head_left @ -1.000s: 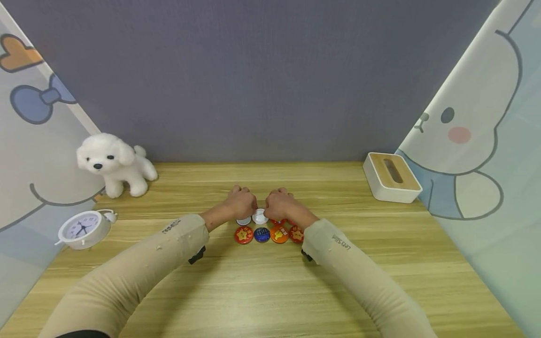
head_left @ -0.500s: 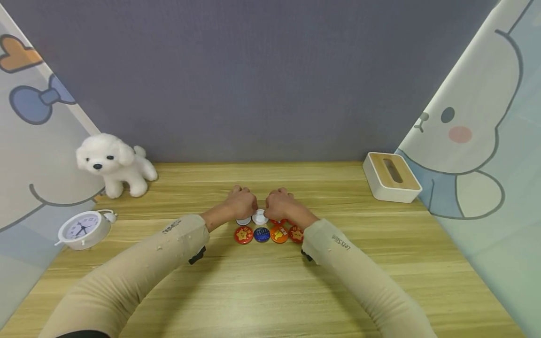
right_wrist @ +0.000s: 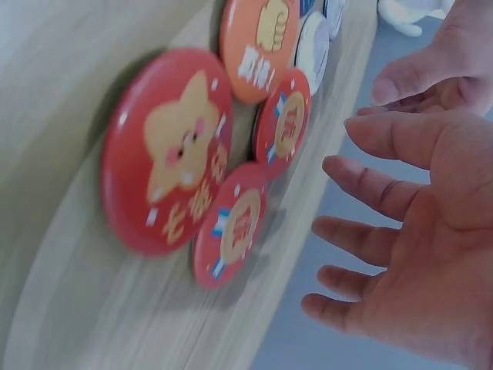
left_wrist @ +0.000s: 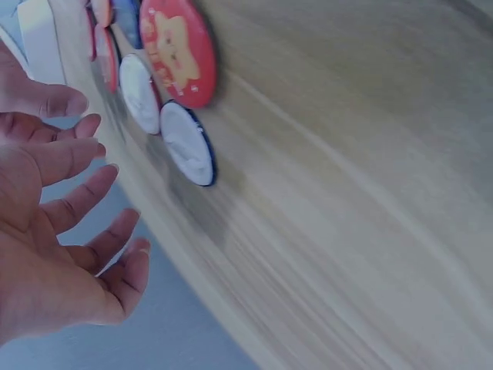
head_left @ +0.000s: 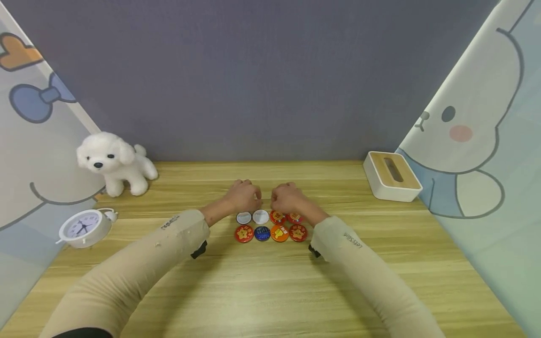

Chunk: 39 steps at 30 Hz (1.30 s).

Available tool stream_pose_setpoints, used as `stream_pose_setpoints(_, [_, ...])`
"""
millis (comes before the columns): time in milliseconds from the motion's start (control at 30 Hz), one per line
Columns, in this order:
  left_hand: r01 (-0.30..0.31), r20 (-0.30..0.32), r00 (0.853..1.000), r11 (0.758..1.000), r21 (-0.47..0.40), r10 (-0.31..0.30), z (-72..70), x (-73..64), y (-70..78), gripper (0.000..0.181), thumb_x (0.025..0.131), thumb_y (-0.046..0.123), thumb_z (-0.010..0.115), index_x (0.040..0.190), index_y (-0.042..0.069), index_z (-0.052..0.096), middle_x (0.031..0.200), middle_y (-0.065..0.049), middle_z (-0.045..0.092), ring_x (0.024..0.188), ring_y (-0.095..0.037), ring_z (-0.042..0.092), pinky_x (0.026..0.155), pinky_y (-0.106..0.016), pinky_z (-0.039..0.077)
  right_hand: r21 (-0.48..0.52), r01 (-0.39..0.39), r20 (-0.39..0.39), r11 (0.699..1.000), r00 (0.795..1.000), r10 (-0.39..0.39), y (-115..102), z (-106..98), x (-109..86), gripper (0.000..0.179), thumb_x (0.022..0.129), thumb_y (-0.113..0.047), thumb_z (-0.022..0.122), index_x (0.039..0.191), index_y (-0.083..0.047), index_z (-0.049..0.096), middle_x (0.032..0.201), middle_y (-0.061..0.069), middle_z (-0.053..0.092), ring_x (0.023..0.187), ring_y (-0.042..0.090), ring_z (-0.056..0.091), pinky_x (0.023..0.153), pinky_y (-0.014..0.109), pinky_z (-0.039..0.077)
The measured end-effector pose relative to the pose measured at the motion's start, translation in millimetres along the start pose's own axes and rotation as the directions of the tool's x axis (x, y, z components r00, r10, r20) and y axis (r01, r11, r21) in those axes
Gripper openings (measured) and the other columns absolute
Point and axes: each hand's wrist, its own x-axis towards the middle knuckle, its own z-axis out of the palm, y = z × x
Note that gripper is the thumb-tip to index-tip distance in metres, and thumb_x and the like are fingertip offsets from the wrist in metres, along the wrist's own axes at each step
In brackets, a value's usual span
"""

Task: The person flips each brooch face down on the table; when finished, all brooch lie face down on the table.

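Several round badges lie in two rows on the wooden table. The near row has a red star badge (head_left: 243, 234), a blue badge (head_left: 262, 233), an orange thumbs-up badge (head_left: 279, 233) and another red star badge (right_wrist: 169, 150). In the far row are two white-faced badges, one at the left end (left_wrist: 187, 144) and one beside it (head_left: 260, 216), then two red badges (right_wrist: 282, 123). My left hand (head_left: 244, 196) hovers just behind the white ones, fingers loosely bent and holding nothing. My right hand (head_left: 288, 197) is likewise bare behind the red pair, its fingers relaxed and spread.
A white plush dog (head_left: 116, 162) sits at the back left, with a white alarm clock (head_left: 84, 228) in front of it. On the back right stands a white tissue box (head_left: 392, 177) with a wooden lid. A grey panel (head_left: 262, 84) rises behind the table (head_left: 253, 291).
Both hands have lifted off the far-row badges and drawn slightly back and apart. The far row now shows more fully, and the white badge between the hands lies uncovered.
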Motion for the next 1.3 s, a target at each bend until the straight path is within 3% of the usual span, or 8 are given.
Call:
stream_pose_setpoints(167, [0.032,0.046,0.998,0.998,-0.048,-0.030,-4.1,3.7,6.3,0.031,0.098,0.030,0.061,0.119,0.009,0.069,0.121,-0.015,0.067,0.116,-0.038,0.059,0.093,-0.053,0.050,0.038,0.000,-0.016,0.999,1.000,0.001,10,-3,-7.6,0.028,0.093,-0.022,0.058,0.116,-0.009,0.069,0.133,0.010,0.064,0.143,0.043,0.036,0.116,0.060,0.031])
stream_pose_setpoints(367, [0.031,0.094,0.995,0.997,-0.077,-0.024,-2.9,7.5,11.2,0.031,0.098,0.028,0.061,0.120,0.008,0.068,0.111,-0.009,0.072,0.098,-0.025,0.067,0.082,-0.042,0.054,0.039,0.029,-0.038,0.999,0.999,-0.027,19,-4,-17.4,0.033,0.092,-0.021,0.058,0.120,-0.006,0.067,0.138,0.015,0.060,0.137,0.043,0.042,0.114,0.056,0.034])
stream_pose_setpoints(567, [0.028,0.133,0.991,0.997,-0.077,-0.018,-1.1,7.5,18.2,0.030,0.098,0.027,0.062,0.121,0.009,0.068,0.114,-0.007,0.073,0.100,-0.026,0.067,0.084,-0.043,0.053,-0.011,0.048,-0.024,0.999,0.999,-0.048,25,-1,-25.4,0.028,0.095,-0.025,0.063,0.116,-0.009,0.071,0.147,0.020,0.052,0.140,0.045,0.039,0.116,0.057,0.032])
stream_pose_setpoints(900, [-0.025,0.119,0.993,1.000,0.016,0.023,5.6,7.6,26.4,0.026,0.094,0.030,0.067,0.113,0.014,0.074,0.118,-0.007,0.071,0.112,-0.034,0.057,0.095,-0.050,0.046,-0.001,0.081,-0.035,0.997,0.996,-0.081,29,8,-31.9,0.024,0.089,-0.025,0.070,0.109,-0.013,0.073,0.152,0.022,0.046,0.142,0.048,0.035,0.116,0.061,0.029])
stream_pose_setpoints(1300, [0.009,0.156,0.988,1.000,0.002,-0.010,11.8,7.3,29.1,0.029,0.092,0.035,0.072,0.113,0.016,0.073,0.124,-0.011,0.065,0.118,-0.038,0.050,0.102,-0.060,0.041,0.009,0.065,-0.006,0.998,0.998,-0.065,25,12,-27.4,0.034,0.085,-0.025,0.073,0.117,-0.014,0.071,0.154,0.019,0.043,0.144,0.045,0.032,0.114,0.064,0.030])
